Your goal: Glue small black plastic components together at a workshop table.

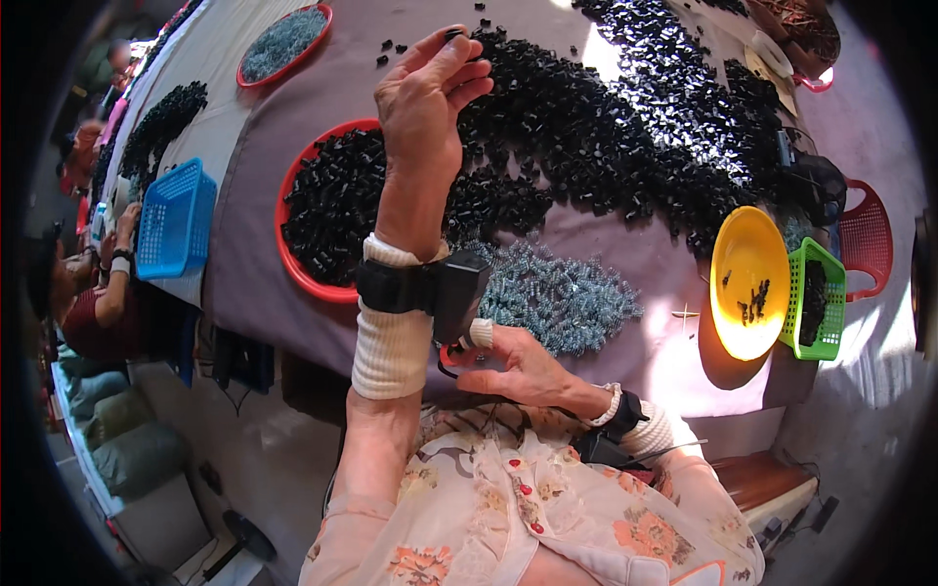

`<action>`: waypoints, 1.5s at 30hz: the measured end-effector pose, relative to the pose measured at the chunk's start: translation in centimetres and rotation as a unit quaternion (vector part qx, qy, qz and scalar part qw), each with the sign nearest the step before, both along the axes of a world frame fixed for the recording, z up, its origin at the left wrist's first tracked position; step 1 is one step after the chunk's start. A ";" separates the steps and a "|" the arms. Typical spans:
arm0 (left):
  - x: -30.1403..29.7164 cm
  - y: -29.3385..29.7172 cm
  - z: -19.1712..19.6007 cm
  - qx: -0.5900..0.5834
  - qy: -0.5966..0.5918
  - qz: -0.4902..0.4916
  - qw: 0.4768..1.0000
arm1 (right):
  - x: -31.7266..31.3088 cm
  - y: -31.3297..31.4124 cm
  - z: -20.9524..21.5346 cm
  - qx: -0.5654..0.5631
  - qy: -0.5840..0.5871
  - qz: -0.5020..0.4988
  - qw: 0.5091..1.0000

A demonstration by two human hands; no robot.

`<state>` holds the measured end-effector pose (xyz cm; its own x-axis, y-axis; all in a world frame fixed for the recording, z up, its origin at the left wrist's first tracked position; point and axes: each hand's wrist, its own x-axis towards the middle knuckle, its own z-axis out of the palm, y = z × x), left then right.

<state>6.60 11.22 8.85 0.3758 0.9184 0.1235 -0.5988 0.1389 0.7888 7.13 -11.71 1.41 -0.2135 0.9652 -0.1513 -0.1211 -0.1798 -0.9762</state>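
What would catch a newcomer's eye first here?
A huge heap of black parts sprawls across the grey table. The left hand reaches up over it, pinching one black piece. At the right edge sits a bright yellow bowl.

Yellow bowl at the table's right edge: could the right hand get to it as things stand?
Probably yes. The right hand rests at the near table edge, and only bare cloth and a loose spring pile lie toward the yellow bowl.

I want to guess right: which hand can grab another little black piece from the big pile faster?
Probably the left hand. It is stretched out over the pile of black pieces, fingertips pinched on a small black piece. The right hand sits back at the table edge, beside the silvery springs.
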 end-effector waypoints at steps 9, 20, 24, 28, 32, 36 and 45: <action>-0.3 -1.9 2.9 0.035 -0.026 0.037 0.998 | -1.2 1.4 1.5 -0.140 0.295 0.068 0.943; -0.6 -2.1 3.6 0.043 -0.013 0.064 0.997 | -1.3 1.9 -0.1 -0.101 0.330 0.011 0.939; -0.9 -1.9 3.9 0.054 -0.014 0.053 0.997 | -1.8 1.8 0.5 -0.088 0.371 0.014 0.924; -1.0 -1.9 3.6 0.057 -0.001 0.069 0.996 | -2.2 0.7 -0.1 -0.110 0.373 0.038 0.920; -1.1 -1.8 3.5 0.049 -0.001 0.072 0.996 | -1.9 1.1 -0.5 -0.100 0.327 0.047 0.939; -1.5 -1.5 3.4 0.057 0.007 0.076 0.995 | -1.5 1.2 0.5 -0.078 0.339 0.003 0.937; -1.5 -1.5 2.8 0.034 0.003 0.050 0.998 | -1.7 0.3 -0.4 -0.098 0.228 0.065 0.967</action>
